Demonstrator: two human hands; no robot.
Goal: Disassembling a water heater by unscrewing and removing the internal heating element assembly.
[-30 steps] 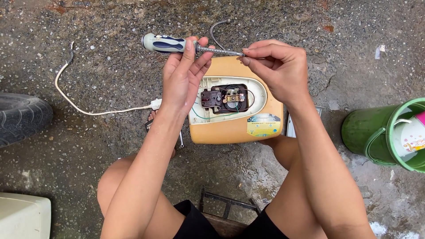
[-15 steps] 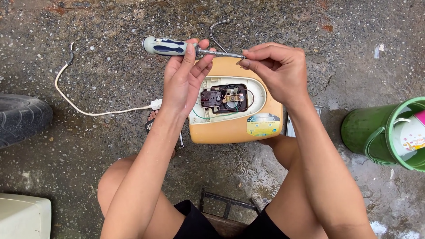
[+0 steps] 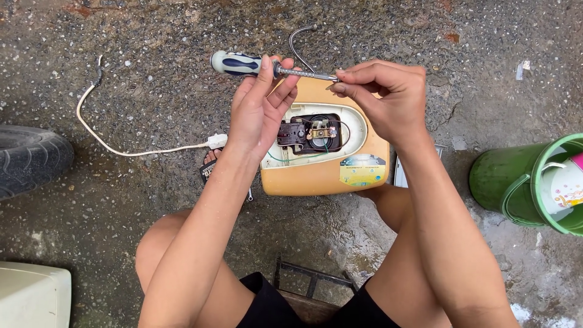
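Observation:
My left hand (image 3: 258,112) holds a screwdriver (image 3: 243,62) with a blue and white handle, level, above a yellow appliance (image 3: 328,173). My right hand (image 3: 385,100) pinches the tip of the screwdriver's metal shaft (image 3: 303,73) between thumb and fingers. The appliance lies on the ground with its oval cover off, showing a black part with wires (image 3: 313,133) inside. A bent metal tube (image 3: 299,42) sticks out from its far end.
A white cord (image 3: 121,149) runs left from the appliance over wet concrete. A black tyre (image 3: 30,158) lies at the left, a green bucket (image 3: 522,182) at the right, a white container (image 3: 33,297) at the lower left. I sit on a low stool (image 3: 310,291).
Both hands and the screwdriver have shifted slightly; my right fingers stay at the shaft's tip. Nothing else moved.

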